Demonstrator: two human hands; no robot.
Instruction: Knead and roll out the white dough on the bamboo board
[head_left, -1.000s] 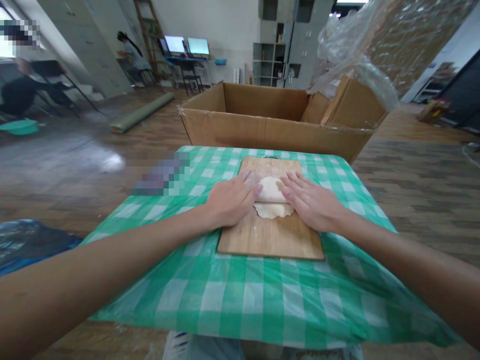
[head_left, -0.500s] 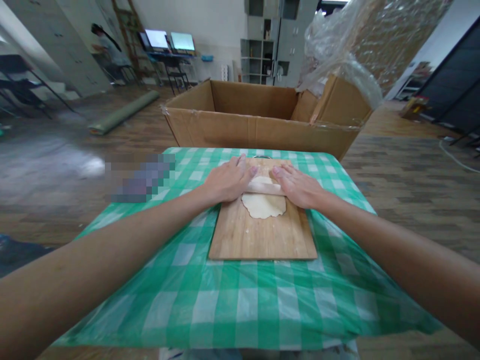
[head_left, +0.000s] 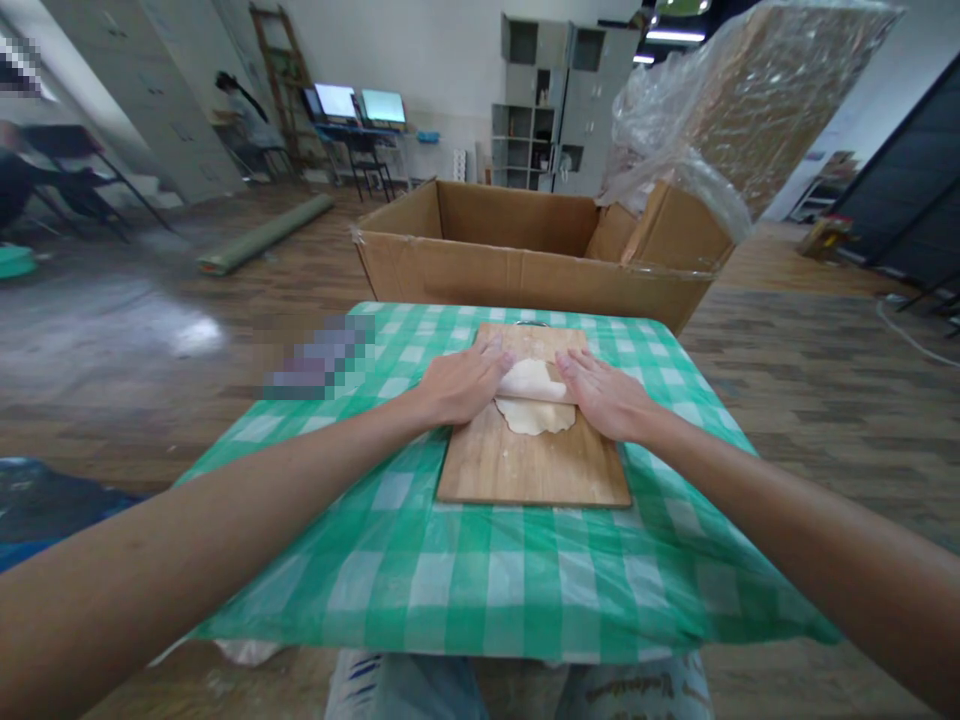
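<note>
"How are the person's hands?"
"The left hand [head_left: 466,383] and right hand [head_left: 604,393] rest flat, fingers stretched forward, each covering an end of the rolling pin [head_left: 534,393]."
"And where is the dough [head_left: 536,417]?"
"Between the hands, against the rolling pin, its ragged edge towards the wrists. The wooden board [head_left: 532,475] lies beneath both; the cardboard box [head_left: 517,272] stands beyond the fingertips."

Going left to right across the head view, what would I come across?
Turquoise round basin, long green rolled-up mat, person's bare left hand, pale cylindrical rolling pin, person's bare right hand, dark grey panelled upright surface.
</note>
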